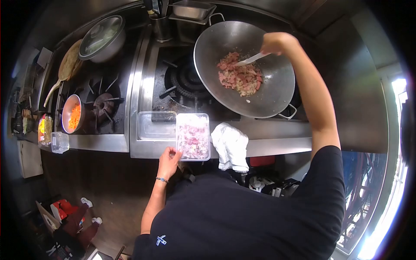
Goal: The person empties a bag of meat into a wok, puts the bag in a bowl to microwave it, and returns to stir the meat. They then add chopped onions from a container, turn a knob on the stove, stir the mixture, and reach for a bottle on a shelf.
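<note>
With fingers closed on its handle, my right hand point(277, 43) holds a pale spatula point(253, 59). The spatula's blade reaches into chopped pink meat with pale bits point(241, 77) in a large metal wok point(273, 91) on the stove. My left hand point(168, 159) grips the lower left corner of a clear plastic container point(193, 137) filled with reddish and whitish chopped pieces. That container is at the stove's front edge. Beside it, on the left, lies a clear plastic lid or tray point(157, 125). A white cloth point(231, 146) hangs over the edge to the right of the container.
A bowl of shredded orange food point(74, 114) stands on the left burner side, near a jar point(44, 130) and a small clear tub point(60, 142). Behind are a lidded pot point(102, 39), a wooden paddle point(68, 65) and a utensil holder point(160, 27). Another person point(78, 225) is at lower left.
</note>
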Demonstrator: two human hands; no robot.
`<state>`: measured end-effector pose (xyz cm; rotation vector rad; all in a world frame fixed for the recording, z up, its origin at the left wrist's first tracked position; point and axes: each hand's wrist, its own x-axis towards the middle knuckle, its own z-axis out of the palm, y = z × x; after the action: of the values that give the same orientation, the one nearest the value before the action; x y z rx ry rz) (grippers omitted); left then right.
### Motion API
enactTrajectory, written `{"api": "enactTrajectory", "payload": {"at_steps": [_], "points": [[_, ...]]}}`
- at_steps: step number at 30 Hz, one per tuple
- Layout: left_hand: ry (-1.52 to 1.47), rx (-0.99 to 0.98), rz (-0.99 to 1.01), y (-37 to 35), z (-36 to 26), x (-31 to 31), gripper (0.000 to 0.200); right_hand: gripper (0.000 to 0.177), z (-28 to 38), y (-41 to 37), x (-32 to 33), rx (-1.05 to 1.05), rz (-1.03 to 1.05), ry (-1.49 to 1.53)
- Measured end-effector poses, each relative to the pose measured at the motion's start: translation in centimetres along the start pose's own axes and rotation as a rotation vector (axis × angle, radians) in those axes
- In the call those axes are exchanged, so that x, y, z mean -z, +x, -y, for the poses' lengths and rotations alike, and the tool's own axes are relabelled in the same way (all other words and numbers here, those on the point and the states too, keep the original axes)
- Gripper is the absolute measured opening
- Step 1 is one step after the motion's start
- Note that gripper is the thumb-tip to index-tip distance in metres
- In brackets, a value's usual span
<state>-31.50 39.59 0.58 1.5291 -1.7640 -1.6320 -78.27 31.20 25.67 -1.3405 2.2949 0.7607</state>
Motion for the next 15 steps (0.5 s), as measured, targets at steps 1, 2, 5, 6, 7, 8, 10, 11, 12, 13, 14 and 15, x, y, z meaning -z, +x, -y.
{"api": "enactTrajectory", "payload": {"at_steps": [1,2,5,6,7,8,10,11,12,13,14,15], "points": [[0.003,0.001,0.003,-0.2,-0.4,0.1,0.03,0.029,1.5,0.4,-0.9,0.0,0.038,0.016],[-0.002,0.019,0.016,-0.4,-1.0,0.2,0.029,0.03,2.4,1.0,-1.4,-0.04,0.063,-0.077],[-0.017,0.027,0.026,-0.2,-0.8,0.1,0.029,0.029,1.8,-1.2,1.1,-0.028,0.014,-0.127],[-0.023,0.021,0.03,-0.2,-0.9,0.2,0.029,0.029,0.6,-1.5,1.5,0.023,-0.015,-0.078],[-0.024,0.02,0.034,-0.2,-0.9,0.3,0.029,0.028,0.0,-1.5,2.1,0.057,0.005,-0.132],[-0.028,0.034,0.035,-0.3,-1.0,0.2,0.029,0.027,-0.7,-1.8,2.0,-0.051,-0.005,-0.103],[-0.032,0.046,0.038,-0.3,-1.2,0.1,0.03,0.027,-0.6,-3.1,1.5,-0.161,0.012,-0.105],[-0.04,0.047,0.033,-0.3,-1.2,0.1,0.03,0.027,-0.6,-2.5,0.2,-0.163,0.043,-0.136],[-0.048,0.048,0.028,-0.3,-1.3,0.1,0.03,0.029,0.0,-1.0,-2.0,-0.205,0.042,-0.159],[-0.049,0.042,0.029,-0.2,-1.2,0.1,0.03,0.03,-0.3,-0.9,-3.0,-0.192,-0.065,-0.168],[-0.054,0.045,0.024,-0.1,-1.1,0.0,0.03,0.03,-1.5,-0.6,-2.3,-0.181,-0.016,-0.098],[-0.056,0.055,0.023,-0.2,-0.8,0.0,0.03,0.03,-2.0,-1.5,-1.4,-0.167,0.041,-0.026]]}}
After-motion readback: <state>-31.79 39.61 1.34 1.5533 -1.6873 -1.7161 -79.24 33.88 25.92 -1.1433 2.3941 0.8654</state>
